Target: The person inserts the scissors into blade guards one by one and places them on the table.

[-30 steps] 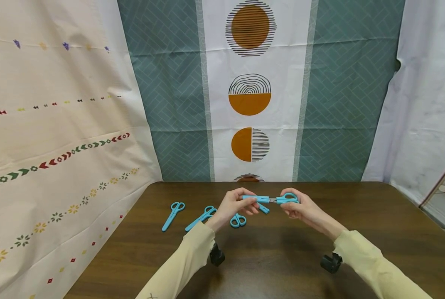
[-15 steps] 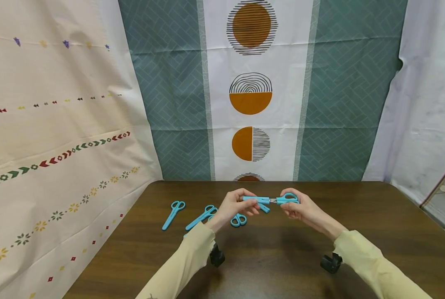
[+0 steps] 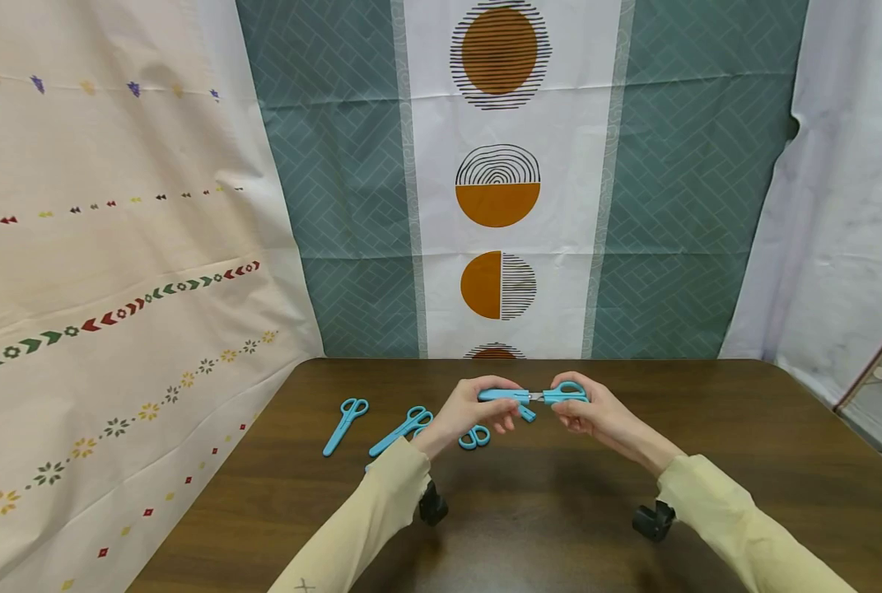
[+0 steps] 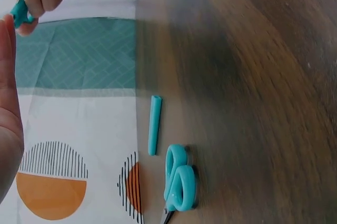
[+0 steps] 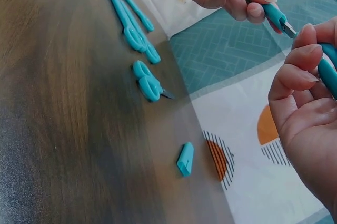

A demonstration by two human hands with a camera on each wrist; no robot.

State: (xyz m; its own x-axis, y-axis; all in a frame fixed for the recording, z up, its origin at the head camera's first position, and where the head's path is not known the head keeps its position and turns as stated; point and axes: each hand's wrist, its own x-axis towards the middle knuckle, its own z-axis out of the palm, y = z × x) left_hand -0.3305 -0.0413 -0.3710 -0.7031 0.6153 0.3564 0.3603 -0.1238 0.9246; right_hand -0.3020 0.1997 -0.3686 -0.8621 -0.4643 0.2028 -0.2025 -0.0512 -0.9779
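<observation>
My left hand [image 3: 470, 412] pinches a light-blue blade cover [image 3: 503, 396] between thumb and fingers above the table. My right hand [image 3: 607, 412] grips the blue handles of a pair of scissors [image 3: 555, 397]. The scissors point left, their blades entering the cover, and a short stretch of metal blade [image 5: 288, 30] shows between cover and handles. Beneath the hands, a second pair of scissors [image 5: 150, 88] lies uncovered on the table, handles toward me. A loose blue cover [image 4: 154, 126] rests beyond it, partly hidden by my left hand in the head view.
Covered blue scissors [image 3: 346, 428] lie at the left of the brown wooden table [image 3: 544, 527]. More covered scissors [image 3: 399, 428] lie nearer my left wrist, which hides part of them. Patterned cloths [image 3: 352, 206] hang behind the table and at both sides.
Both hands have shifted slightly left with the scissors and cover. My left thumb and fingers have slid along the cover toward its open end. The things on the table stay put.
</observation>
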